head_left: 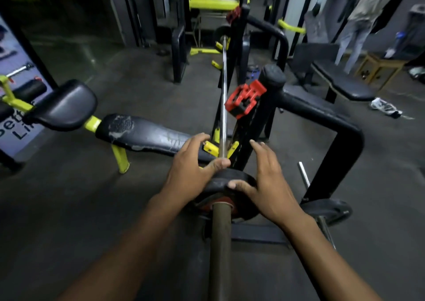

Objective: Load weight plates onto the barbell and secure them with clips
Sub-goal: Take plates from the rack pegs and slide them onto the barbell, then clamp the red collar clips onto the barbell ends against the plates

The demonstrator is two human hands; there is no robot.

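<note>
The barbell runs straight away from me, resting on the rack's yellow hooks, and its thick brown sleeve points at the camera. A small black weight plate with a red centre sits on the sleeve. My left hand holds the plate's left edge, thumb on top. My right hand holds its right edge, thumb on the rim. A red clip hangs on the rack's near upright, and a second red clip sits on the far upright.
A worn black bench with yellow legs lies to the left under the bar. The black rack frame bends around on the right. Another plate lies on the floor at right, near a short steel bar. A person stands far right.
</note>
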